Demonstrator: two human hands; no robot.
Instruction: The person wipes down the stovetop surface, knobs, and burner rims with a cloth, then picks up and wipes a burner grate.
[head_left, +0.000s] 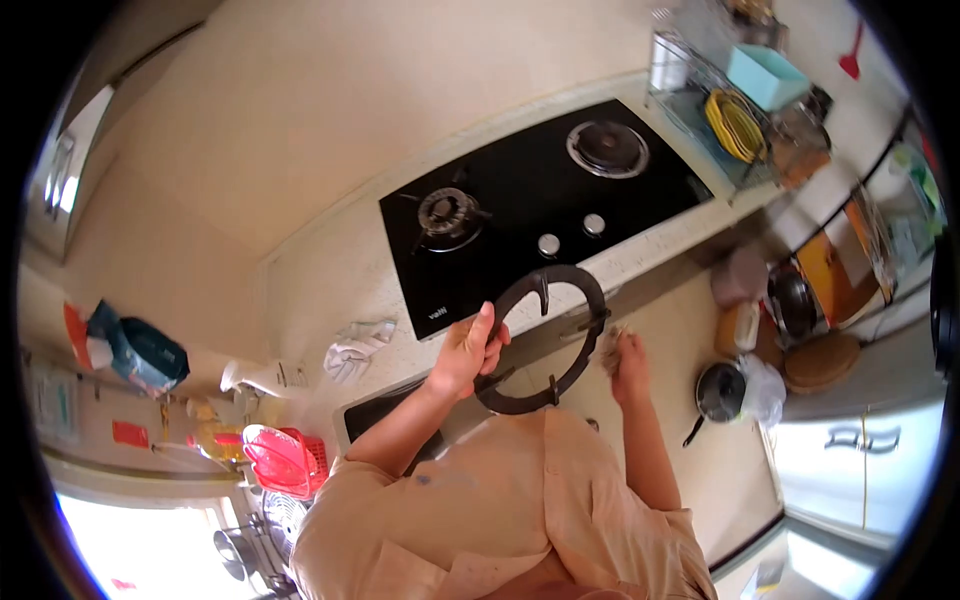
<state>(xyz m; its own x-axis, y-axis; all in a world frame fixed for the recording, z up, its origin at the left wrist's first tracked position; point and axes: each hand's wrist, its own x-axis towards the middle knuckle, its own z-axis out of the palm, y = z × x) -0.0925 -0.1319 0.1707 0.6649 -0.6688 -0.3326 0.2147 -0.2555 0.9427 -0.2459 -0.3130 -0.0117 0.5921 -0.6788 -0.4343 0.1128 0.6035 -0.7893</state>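
My left hand (468, 352) is closed around the left side of a dark ring-shaped pan support (590, 345), which has short prongs on its rim. The ring is held up in front of the black gas stove (520, 225). Close to the ring's right side, my right hand (629, 370) grips a wad of scouring material (612, 350), greyish-brown and partly hidden by the fingers. On the stove, the left burner (448, 215) has thin prongs around it, and the right burner (608, 148) sits inside a metal ring. Two silver knobs (549, 244) are at the stove's front.
A crumpled cloth (357, 348) lies on the counter left of the stove, near a white spray bottle (262, 378). Beyond the stove's right end stands a dish rack (735, 165) with yellow baskets. On the right are a black pan (722, 392) and a white cabinet (820, 460).
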